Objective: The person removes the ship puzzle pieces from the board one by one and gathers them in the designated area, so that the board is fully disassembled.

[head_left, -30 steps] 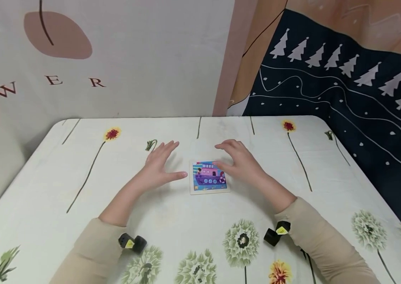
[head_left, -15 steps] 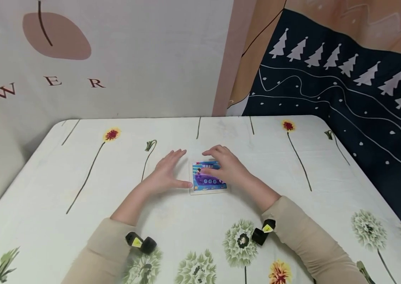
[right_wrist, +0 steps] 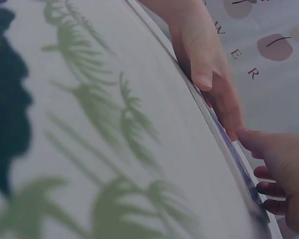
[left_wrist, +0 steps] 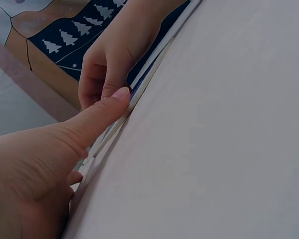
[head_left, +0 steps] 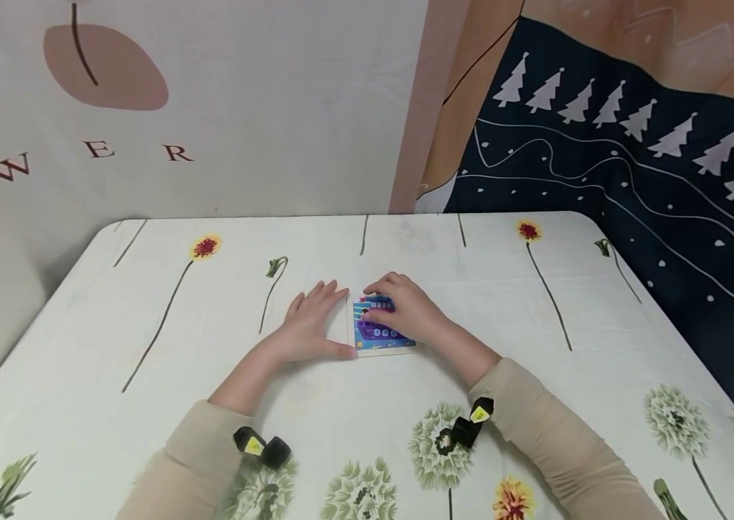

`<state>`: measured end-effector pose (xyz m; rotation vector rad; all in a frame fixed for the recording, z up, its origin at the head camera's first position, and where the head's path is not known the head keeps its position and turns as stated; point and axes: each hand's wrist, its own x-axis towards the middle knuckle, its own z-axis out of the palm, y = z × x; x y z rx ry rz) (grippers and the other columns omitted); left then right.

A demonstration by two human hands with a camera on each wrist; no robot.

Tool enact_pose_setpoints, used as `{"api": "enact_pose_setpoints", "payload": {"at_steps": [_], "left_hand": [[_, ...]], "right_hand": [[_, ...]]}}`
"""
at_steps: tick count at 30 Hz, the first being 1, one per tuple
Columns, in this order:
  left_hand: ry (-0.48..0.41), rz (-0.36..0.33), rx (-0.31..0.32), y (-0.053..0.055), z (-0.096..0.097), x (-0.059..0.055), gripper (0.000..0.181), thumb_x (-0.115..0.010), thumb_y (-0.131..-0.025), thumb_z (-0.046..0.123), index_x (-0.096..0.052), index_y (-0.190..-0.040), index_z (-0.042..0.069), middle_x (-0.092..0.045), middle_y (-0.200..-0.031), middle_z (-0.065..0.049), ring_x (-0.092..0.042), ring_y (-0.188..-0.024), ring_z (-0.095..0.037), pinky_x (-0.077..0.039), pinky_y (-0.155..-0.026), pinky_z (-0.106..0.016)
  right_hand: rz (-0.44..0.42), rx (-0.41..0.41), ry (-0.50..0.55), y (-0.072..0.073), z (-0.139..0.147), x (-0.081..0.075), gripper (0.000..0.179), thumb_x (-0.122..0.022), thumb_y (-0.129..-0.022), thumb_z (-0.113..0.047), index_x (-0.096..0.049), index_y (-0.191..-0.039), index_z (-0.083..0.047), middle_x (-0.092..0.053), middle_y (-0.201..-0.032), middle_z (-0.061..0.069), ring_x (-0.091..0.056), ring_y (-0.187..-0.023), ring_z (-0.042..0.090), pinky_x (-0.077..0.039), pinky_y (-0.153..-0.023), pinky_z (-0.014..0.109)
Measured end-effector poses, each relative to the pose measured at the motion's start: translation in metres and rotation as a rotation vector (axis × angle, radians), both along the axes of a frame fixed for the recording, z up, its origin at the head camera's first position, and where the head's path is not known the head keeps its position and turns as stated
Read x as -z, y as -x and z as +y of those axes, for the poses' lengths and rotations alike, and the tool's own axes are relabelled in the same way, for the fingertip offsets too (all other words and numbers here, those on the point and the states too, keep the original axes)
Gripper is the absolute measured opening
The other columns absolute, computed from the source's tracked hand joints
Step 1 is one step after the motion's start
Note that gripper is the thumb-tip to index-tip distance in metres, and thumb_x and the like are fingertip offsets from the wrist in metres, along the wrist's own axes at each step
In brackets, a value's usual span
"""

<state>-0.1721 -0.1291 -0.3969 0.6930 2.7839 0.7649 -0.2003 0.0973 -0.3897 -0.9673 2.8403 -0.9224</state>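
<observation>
A small flat board with a light rim and a bright picture of a purple ship (head_left: 380, 336) lies on the table. My left hand (head_left: 308, 328) lies along its left side, fingers stretched forward and thumb touching the lower left corner. In the left wrist view, that thumb (left_wrist: 102, 112) rests on the board's edge. My right hand (head_left: 406, 309) covers the picture's upper right part, its fingers bent loosely at the far edge and thumb over the picture. A gap shows between thumb and fingers, with nothing visibly held there. Both hands partly hide the board in the wrist views.
A white cloth printed with flowers covers the table (head_left: 178, 419). Behind it hangs a pale lettered cloth (head_left: 289, 108), and a dark cloth with white trees (head_left: 666, 217) runs along the right. Both sleeves carry a small black device at the wrist.
Both hands have moved inward to the board. The left thumb has reached its lower left corner, and the right hand has slid left over the picture. The board itself stays in place.
</observation>
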Motion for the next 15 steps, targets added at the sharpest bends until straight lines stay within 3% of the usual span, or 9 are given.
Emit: {"api": "enact_pose_setpoints", "payload": {"at_steps": [9,15], "left_hand": [[0.029,0.008,-0.001,-0.003,0.0026,-0.0005,0.105,-0.077,-0.07,0.056,-0.03,-0.15,0.006,-0.011,-0.158,-0.017,-0.001,-0.144,-0.034,0.002,-0.11,-0.058],[0.033,0.013,-0.005,-0.0037,0.0027,-0.0011,0.105,-0.078,-0.069,0.056,-0.031,-0.149,0.007,-0.011,-0.158,-0.018,-0.002,-0.144,-0.035,0.002,-0.11,-0.058]], "right_hand": [[0.025,0.001,-0.017,0.0048,-0.0024,0.0063,0.033,-0.073,-0.086,-0.033,-0.069,-0.114,-0.015,-0.057,-0.105,0.001,-0.051,-0.101,0.018,-0.043,-0.09,0.038],[-0.047,0.04,-0.044,0.0076,-0.0067,0.0045,0.033,-0.074,-0.085,-0.033,-0.069,-0.113,-0.015,-0.057,-0.106,0.002,-0.05,-0.1,0.019,-0.041,-0.089,0.039]]}}
